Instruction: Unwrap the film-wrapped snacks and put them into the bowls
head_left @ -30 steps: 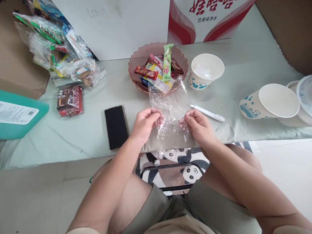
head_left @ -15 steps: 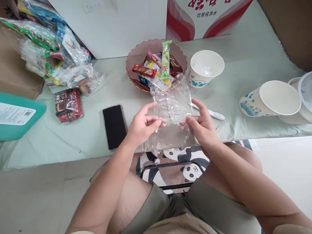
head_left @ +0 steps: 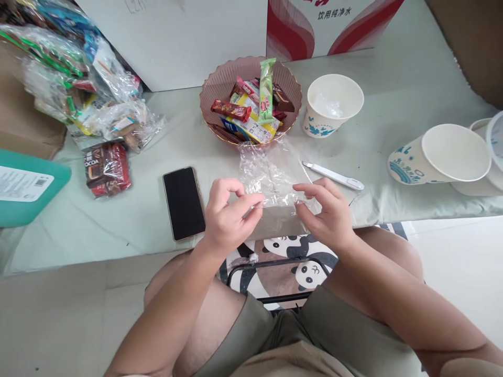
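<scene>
A crumpled clear plastic bag (head_left: 271,175) lies between my hands at the front edge of the table, its far part spread towards the snack bowl. My left hand (head_left: 231,214) is closed, thumb and forefinger pinching the near left edge of the bag. On the other side, my right hand (head_left: 326,212) pinches the near right edge between thumb and fingers. Just beyond the right hand lies a slim white tool with a pointed end (head_left: 334,175). The pink scalloped bowl (head_left: 212,91) behind the bag holds several wrapped snacks, a green-wrapped bar (head_left: 266,91) on top.
A black phone (head_left: 184,203) rests left of my left hand. Further left are packaged cocoa snacks (head_left: 106,167), bagged snacks (head_left: 118,112) and a green container (head_left: 35,193). A paper cup (head_left: 322,125) with clear plastic inside stands right; another cup (head_left: 408,165) lies tipped over.
The bag's near edge has been raised and folded away from me, and its far part has dropped lower before the bowl. My hands have turned, with fingers more curled.
</scene>
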The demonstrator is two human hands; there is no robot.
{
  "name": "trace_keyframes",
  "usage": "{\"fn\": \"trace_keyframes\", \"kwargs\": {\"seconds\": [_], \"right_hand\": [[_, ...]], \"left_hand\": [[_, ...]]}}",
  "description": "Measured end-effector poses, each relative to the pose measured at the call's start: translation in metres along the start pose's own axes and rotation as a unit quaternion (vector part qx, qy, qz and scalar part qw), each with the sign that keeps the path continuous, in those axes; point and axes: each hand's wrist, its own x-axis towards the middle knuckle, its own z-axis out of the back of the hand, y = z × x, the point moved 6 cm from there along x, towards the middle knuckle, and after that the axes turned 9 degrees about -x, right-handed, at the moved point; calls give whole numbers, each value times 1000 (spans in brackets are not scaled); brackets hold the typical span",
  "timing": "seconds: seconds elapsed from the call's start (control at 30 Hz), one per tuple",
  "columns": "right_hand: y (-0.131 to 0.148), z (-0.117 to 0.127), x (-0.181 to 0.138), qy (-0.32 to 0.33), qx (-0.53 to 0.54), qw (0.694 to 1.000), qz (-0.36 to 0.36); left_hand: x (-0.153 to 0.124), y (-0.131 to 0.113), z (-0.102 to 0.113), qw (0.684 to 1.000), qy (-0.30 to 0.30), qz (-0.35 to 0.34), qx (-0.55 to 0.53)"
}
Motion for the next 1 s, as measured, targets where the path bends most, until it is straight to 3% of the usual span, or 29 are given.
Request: {"fn": "trace_keyframes", "kwargs": {"seconds": [0.13, 0.27, 0.4, 0.47, 0.57, 0.7, 0.77, 0.83, 0.93, 1.0], "right_hand": [[7, 2, -2, -37, -55, 997, 34], [12, -2, -3, 3, -14, 997, 76], [-4, -2, -1, 47, 65, 996, -23], [-13, -2, -1, 50, 134, 984, -104], [-20, -7, -4, 57, 240, 944, -218], [-25, -17, -6, 60, 296, 901, -311], [-30, -21, -6, 52, 323, 882, -340], [-36, -26, -7, 44, 370, 853, -365], [-37, -32, -9, 77, 433, 813, -381], [-31, -35, -9, 128, 431, 815, -366]], "left_hand": [[2, -6, -6, 998, 31, 13, -57], [3, -12, -10, 990, 70, 40, -114], [0, -8, -1, 985, 12, 80, -152], [-4, 1, 5, 978, -32, 143, -151], [-11, 21, 4, 927, -74, 289, -227], [-24, 39, -31, 754, 14, 482, -446], [-29, 43, -45, 697, 45, 538, -473], [-29, 47, -51, 686, 40, 559, -465], [-25, 48, -54, 704, 29, 551, -447], [-22, 45, -54, 714, 35, 537, -448]]}}
